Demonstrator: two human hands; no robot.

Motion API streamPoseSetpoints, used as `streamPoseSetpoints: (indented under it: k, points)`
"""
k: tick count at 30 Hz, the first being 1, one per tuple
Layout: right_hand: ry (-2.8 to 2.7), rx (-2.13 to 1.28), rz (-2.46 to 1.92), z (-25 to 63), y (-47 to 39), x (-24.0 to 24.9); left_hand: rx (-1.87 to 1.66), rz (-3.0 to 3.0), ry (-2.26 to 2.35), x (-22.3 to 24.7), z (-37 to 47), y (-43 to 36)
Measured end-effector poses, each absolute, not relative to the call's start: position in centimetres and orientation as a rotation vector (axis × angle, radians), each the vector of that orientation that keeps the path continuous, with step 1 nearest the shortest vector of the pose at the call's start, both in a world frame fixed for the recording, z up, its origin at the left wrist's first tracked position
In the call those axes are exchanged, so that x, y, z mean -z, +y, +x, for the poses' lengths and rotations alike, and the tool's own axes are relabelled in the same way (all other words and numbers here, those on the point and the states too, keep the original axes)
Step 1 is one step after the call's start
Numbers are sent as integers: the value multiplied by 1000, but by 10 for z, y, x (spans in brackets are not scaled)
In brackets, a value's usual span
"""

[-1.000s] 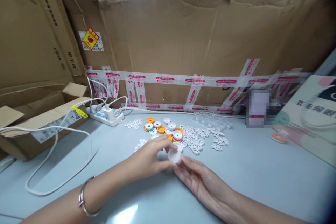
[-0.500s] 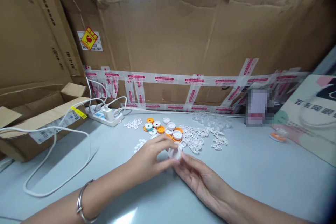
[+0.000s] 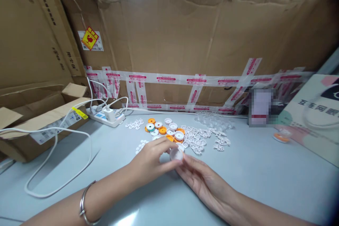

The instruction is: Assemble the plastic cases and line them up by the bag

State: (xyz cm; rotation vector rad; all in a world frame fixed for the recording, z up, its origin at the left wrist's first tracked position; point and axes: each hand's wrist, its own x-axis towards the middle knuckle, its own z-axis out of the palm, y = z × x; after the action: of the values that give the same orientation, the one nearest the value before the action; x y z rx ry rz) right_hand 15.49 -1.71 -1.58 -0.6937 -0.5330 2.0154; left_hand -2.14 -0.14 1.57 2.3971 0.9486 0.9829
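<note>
Between both hands, above the grey table, is a small round white plastic cap (image 3: pixel 176 154), tilted so that its hollow side shows. My left hand (image 3: pixel 156 155) pinches its rim with thumb and forefinger from the left. From the right, my right hand (image 3: pixel 197 176) grips its edge, the fingers partly hidden beneath it. Just beyond my fingertips lies a cluster of round caps: white caps (image 3: pixel 179 135), orange caps (image 3: pixel 162 130) and one with a teal centre (image 3: pixel 150 127). White lattice-like plastic pieces (image 3: pixel 196 143) are heaped to their right.
Small white discs (image 3: pixel 141 145) and stemmed white pieces (image 3: pixel 134 124) lie left of the caps. Clear plastic parts (image 3: pixel 214 122) sit farther back. A power strip (image 3: pixel 113 118), a looping white cable (image 3: pixel 90 148) and an open carton (image 3: pixel 53 123) occupy the left. A large cardboard box (image 3: pixel 169 42) walls off the back. An orange-and-clear assembled piece (image 3: pixel 282 137) stands right.
The white cap has turned slightly between my fingers, and its hollow face shows a little differently. Both hands stay in nearly the same place.
</note>
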Motion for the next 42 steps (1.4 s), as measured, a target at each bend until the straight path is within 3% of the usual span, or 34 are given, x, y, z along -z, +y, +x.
streamPoseSetpoints:
  k: [29,38,42]
  points:
    - [-452,-2015,-740,154,-17,14,-966,2380,881,-21,-23,-3]
    - [-428,-2018,-817,156,-16,12,-924,1496,973,-17,-26,17]
    - [-459,-2019,-810,156,-17,11,-881,1428,876,-13,-26,21]
